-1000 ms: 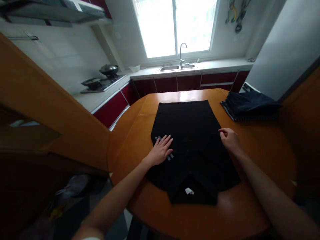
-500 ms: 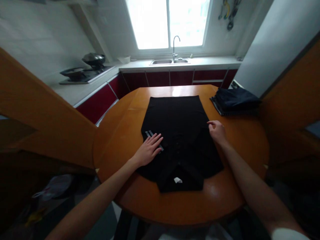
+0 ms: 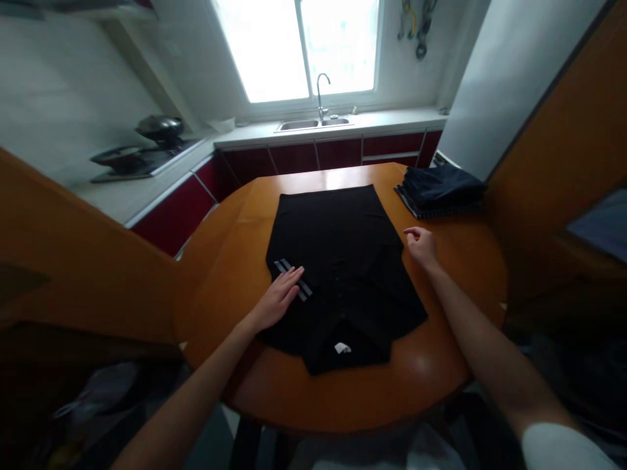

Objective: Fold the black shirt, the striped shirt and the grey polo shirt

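Observation:
A black shirt (image 3: 343, 254) lies flat on a round orange wooden table (image 3: 245, 261), collar and white label toward me, sleeves folded in. My left hand (image 3: 279, 299) rests flat on its left side, fingers stretched over the grey-striped sleeve cuff (image 3: 290, 274). My right hand (image 3: 420, 245) sits at the shirt's right edge with the fingers curled in a loose pinch against the fabric edge.
A folded dark garment (image 3: 438, 189) lies at the table's far right. Beyond the table runs a counter with red cabinets (image 3: 313, 156), a sink and tap (image 3: 318, 111) under a bright window, and a stove with pans (image 3: 142, 147) at left. Orange wooden panels stand on both sides.
The view has shifted, so the table and shirt sit further left and lower in frame. Both hands stay at the shirt's sides, the left one drawn slightly back along the sleeve.

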Tool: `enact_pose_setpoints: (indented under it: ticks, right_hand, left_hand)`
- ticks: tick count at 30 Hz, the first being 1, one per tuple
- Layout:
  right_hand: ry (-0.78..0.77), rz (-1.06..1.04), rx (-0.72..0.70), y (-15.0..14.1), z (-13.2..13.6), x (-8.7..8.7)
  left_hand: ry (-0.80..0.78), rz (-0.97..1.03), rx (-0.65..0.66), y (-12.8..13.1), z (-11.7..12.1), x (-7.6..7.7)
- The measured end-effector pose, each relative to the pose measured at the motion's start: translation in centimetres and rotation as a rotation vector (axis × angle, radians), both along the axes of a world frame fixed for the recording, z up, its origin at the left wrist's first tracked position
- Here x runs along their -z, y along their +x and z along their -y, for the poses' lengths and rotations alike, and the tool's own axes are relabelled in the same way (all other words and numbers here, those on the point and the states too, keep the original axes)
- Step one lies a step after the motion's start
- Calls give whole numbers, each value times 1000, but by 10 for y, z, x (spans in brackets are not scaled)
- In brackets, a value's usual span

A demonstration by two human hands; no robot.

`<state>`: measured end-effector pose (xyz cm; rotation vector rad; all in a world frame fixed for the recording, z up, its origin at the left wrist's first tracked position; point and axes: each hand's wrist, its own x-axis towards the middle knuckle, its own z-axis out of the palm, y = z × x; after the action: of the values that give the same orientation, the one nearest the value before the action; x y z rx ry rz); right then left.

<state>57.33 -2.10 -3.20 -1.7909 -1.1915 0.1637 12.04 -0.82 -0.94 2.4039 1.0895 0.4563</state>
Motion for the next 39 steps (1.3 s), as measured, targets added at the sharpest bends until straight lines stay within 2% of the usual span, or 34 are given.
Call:
enact_pose_setpoints:
  ticks: [2, 5, 8, 11, 13, 17, 19, 21, 24, 26, 30, 36, 39]
  right_hand:
    - [-1, 8, 6, 1, 0, 5]
    - [-52, 2, 35, 3, 0, 10]
    - [-102, 12, 38, 2, 1, 8]
    - [-125, -2, 62, -1, 3, 4]
    - [-126, -14, 62, -3, 4, 1]
    - [-137, -14, 42, -6, 5, 1]
    - [-132, -14, 22, -8, 4, 3]
    - [-120, -1, 10, -9, 4, 5]
    - [-101, 20, 4, -9, 4, 9]
    - [-96, 23, 2, -8, 3, 13]
    - [-93, 42, -18, -7, -1, 17]
    - [76, -13, 23, -2, 0, 4]
    - [133, -70, 117, 7, 2, -2]
  left_hand:
    - [-121, 241, -116, -5, -6, -11]
    - [-127, 436, -202, -12, -10, -23]
    - [-60, 300, -118, -17, 2, -21]
    - [79, -28, 32, -19, 21, -9]
    - [156, -197, 84, -20, 30, -3]
    - [161, -281, 100, -18, 30, -6]
    - [156, -236, 64, -11, 22, -10]
    - [182, -173, -28, 0, 11, -10]
    - [224, -186, -160, 17, -2, 0]
    - [225, -255, -186, 23, -8, 10]
    - [220, -286, -152, 21, -16, 19]
    - [267, -249, -370, 14, -39, 23]
    - [261, -284, -391, 12, -44, 30]
